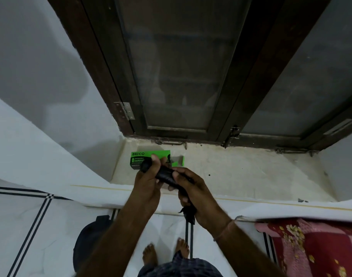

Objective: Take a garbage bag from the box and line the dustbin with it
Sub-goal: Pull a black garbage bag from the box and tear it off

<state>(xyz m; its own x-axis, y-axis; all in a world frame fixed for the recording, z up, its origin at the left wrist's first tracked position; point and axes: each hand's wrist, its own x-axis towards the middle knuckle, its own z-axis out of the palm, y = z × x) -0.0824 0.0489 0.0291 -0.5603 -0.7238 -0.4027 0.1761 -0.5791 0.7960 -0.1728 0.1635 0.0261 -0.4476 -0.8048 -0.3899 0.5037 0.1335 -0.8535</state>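
Behind your grip, on the sill (241, 172), sits the box (151, 159). Your left hand (149, 184) and right hand (193, 193) both pinch the roll (165, 176); pull unevenly and the bag may tear crooked.

The box (151, 159) lies on the sill (241, 172) at frame centre, below the window (181, 66); both hands hold the bag roll (166, 176) just before it.

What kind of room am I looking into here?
Probably a bedroom at home: a wooden-framed window over a stone sill, tiled floor, and a floral bedspread at the right.
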